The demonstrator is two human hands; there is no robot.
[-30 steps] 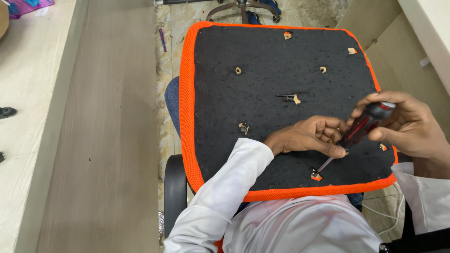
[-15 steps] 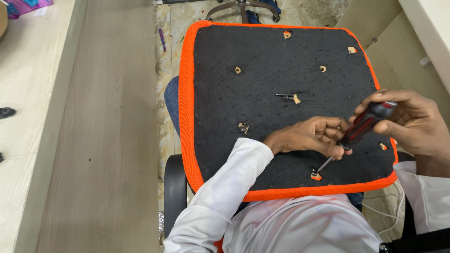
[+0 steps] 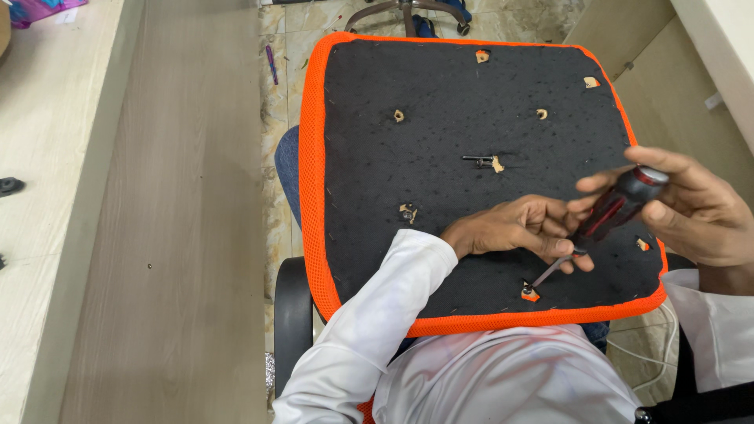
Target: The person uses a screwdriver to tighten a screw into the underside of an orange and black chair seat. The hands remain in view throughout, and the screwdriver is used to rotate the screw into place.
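An upturned chair seat (image 3: 440, 126) with a black underside and orange mesh rim lies across my lap. My right hand (image 3: 691, 208) grips the red-and-black handle of a screwdriver (image 3: 609, 216). Its tip rests in a screw (image 3: 528, 292) near the seat's front edge. My left hand (image 3: 518, 228) lies on the black fabric, and its fingertips pinch the screwdriver's metal shaft just above the tip. A loose dark bolt (image 3: 477, 160) lies at the middle of the seat.
Several small torn holes (image 3: 399, 115) dot the black fabric. A light wooden desk (image 3: 94, 235) runs along the left, with a purple pen (image 3: 271, 63) on the tiled floor beside it. A chair base (image 3: 408, 12) stands beyond the seat, a cabinet (image 3: 652, 47) at right.
My right hand has turned slightly on the screwdriver handle and shifted a little to the right. The left hand and the seat stay put.
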